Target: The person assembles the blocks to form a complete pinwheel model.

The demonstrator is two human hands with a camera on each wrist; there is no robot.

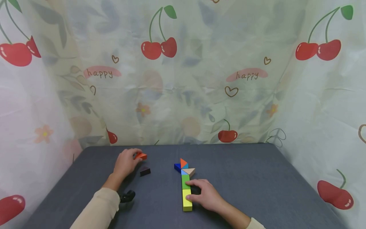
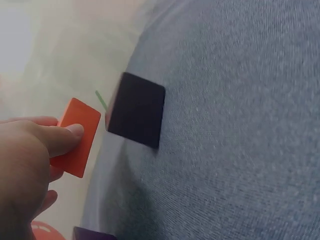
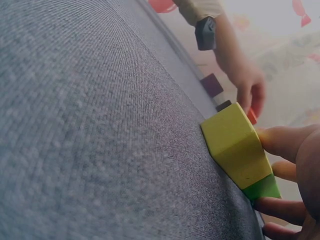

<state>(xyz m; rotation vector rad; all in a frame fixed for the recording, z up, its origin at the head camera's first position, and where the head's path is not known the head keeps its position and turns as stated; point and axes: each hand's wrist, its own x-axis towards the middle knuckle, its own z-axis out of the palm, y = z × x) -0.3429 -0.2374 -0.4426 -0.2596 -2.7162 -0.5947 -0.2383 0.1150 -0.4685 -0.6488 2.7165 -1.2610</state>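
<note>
From far away I see a table (image 1: 243, 178) with a gray cloth top, and a thin, wrinkly curtain (image 1: 194, 73) around it with red cherries, hearts and the word "happy". A dark block (image 1: 145, 171) sits close to the left hand (image 1: 125, 163), on the near side of the orange block (image 1: 141, 156). The right wrist view also shows me a purple block (image 3: 211, 85) over there; I can't tell if it is the same one. A black gadget (image 1: 127, 196) on the left wrist covers a bit of the table.

The blocks look smooth, with flat sides. The yellow block (image 1: 187, 199) and the green block (image 1: 186, 182) are boxes. The tan block (image 1: 188, 171), the dark blue block (image 1: 177, 166) and the orange triangle (image 1: 183, 163) have three-cornered tops.

The left hand pinches the orange block, near the back of the table and left of the row. Its free end points right. The right hand (image 1: 207, 194) is spread, one finger touching green and the thumb touching yellow. Yellow and green meet end to end, in a straight line pointing away from the person, toward the curtain. The three-cornered ones bunch past green's far end.
</note>
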